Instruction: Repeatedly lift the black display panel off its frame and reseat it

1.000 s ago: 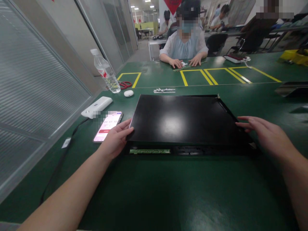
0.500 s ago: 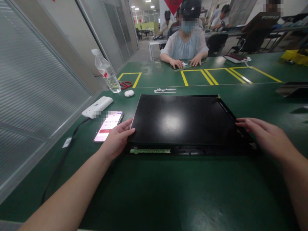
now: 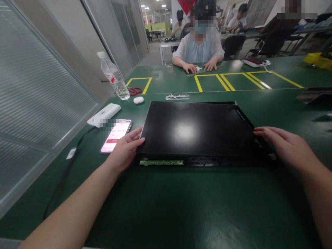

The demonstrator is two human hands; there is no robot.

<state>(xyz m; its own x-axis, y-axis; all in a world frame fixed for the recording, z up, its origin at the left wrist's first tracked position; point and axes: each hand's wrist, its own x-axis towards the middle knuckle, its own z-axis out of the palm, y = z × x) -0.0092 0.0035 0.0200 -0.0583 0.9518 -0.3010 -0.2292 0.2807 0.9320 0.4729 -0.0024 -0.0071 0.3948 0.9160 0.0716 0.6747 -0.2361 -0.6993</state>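
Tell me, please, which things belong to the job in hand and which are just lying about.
Likely in use: glossy black rectangular panel, left hand on its edge, right hand opposite; green circuit strip.
Likely unrelated: clear plastic bottle, lit rectangular phone, red-handled scissors, rounded white case.

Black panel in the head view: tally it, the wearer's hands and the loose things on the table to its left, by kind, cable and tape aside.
Panel: 1
Hands: 2 (left hand, right hand)
White items: 2 (large item, small item)
Bottle: 1
Scissors: 1
Phone: 1
Total: 8
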